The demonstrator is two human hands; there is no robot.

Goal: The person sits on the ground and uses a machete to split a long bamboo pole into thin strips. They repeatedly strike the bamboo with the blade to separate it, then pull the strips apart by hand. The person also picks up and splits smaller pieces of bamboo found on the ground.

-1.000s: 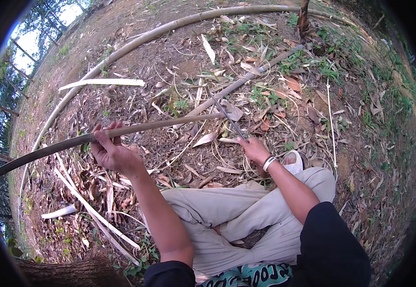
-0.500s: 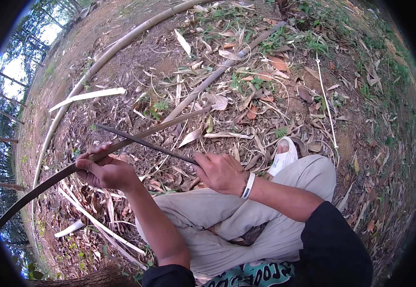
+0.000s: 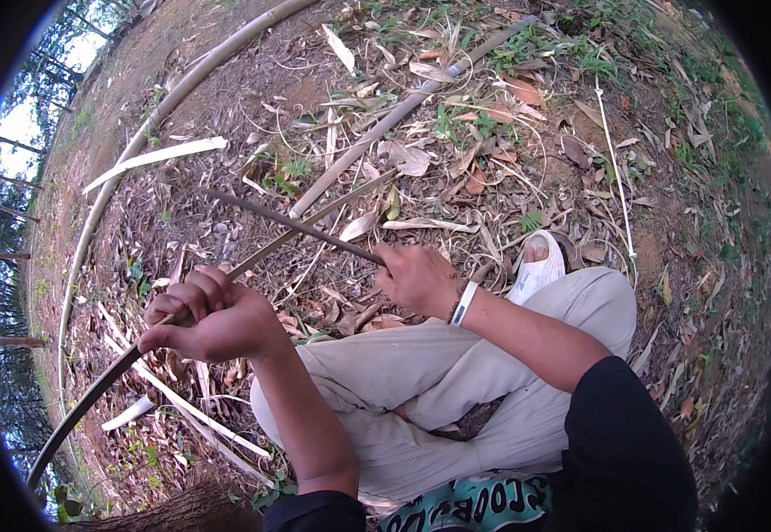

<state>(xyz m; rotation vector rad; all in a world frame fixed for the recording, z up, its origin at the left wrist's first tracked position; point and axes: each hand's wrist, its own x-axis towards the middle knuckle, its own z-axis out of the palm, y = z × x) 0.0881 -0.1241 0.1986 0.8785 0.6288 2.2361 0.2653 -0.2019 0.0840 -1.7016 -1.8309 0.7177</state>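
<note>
- The left hand (image 3: 213,324) is curled tightly around a long bamboo strip (image 3: 93,403), hiding the stretch inside the fist.
- The right hand (image 3: 419,279) has its fingers closed on a dark narrow blade (image 3: 332,240); whatever grip the blade has is covered by the fingers.
- The blade crosses the strip beyond the left fist; whether they touch cannot be told. The blade's far tip blurs into the leaf litter (image 3: 315,297).
- The strip slants across the person's front, its near end fading at the dark lower-left rim, its thin far end just beside a jointed grey-brown pole (image 3: 372,137) on the ground.
- A longer curved pole (image 3: 213,66) is cut off at the upper edge.
- Leaf-strewn ground separates the right hand from a thin pale stick (image 3: 614,168), well apart at right; the folded legs in beige trousers (image 3: 385,372) lie close below both hands.
- The strip is smooth, dark and bowed near the rim; a pale, flat-looking shaving (image 3: 155,160) lies across the curved pole.
</note>
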